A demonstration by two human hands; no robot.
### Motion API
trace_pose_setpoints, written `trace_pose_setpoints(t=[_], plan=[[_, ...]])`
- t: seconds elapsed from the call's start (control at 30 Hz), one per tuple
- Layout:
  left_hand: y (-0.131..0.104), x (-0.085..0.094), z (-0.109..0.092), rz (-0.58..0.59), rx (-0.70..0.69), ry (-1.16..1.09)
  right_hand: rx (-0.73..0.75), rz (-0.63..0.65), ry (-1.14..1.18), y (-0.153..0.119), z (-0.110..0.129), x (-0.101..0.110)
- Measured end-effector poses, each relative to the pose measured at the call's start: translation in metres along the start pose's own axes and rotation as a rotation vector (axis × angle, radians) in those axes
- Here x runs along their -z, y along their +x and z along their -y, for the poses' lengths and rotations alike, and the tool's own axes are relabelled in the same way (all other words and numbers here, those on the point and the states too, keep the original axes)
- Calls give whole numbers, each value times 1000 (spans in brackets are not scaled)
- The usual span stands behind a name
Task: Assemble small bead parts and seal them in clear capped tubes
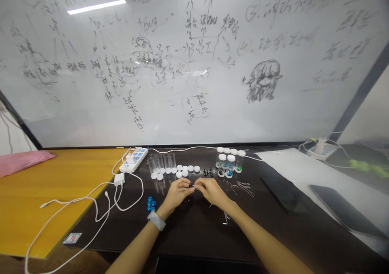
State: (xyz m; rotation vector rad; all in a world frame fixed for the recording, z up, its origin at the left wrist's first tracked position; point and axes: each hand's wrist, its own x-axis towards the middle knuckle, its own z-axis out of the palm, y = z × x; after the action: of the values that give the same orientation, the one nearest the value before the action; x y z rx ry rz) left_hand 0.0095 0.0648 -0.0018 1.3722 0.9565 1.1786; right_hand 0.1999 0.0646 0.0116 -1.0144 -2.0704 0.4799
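Note:
My left hand [178, 193] pinches a small black piece [191, 185] over the middle of the dark table. Touching its right side, my right hand [211, 190] has its fingertips pressed together on a small thin piece, too small to make out. Behind the hands lie white caps [185, 169] and several small black parts [208, 172]. Blue shiny balls [151, 204] rest left of my left wrist. To the right of my right hand are thin metal pins [245, 188], and bent metal pieces [225, 218] lie beneath the right forearm.
Clear tubes with white caps [167, 163] stand at the back left, filled capped tubes [230, 165] at the back right. A power strip [134, 160] and white cables lie left. A black phone [281, 194] and a second dark device [345, 210] lie right, near white paper [294, 164].

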Motion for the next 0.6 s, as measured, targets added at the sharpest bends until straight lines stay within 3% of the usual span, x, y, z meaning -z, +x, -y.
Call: trace_pose_setpoints(t=[0.4, 0.6], plan=[[4, 4, 11, 8, -106, 206, 65, -13, -84, 0, -2, -2], [-2, 1, 2, 37, -171, 257, -254, 13, 174, 1, 4, -4]])
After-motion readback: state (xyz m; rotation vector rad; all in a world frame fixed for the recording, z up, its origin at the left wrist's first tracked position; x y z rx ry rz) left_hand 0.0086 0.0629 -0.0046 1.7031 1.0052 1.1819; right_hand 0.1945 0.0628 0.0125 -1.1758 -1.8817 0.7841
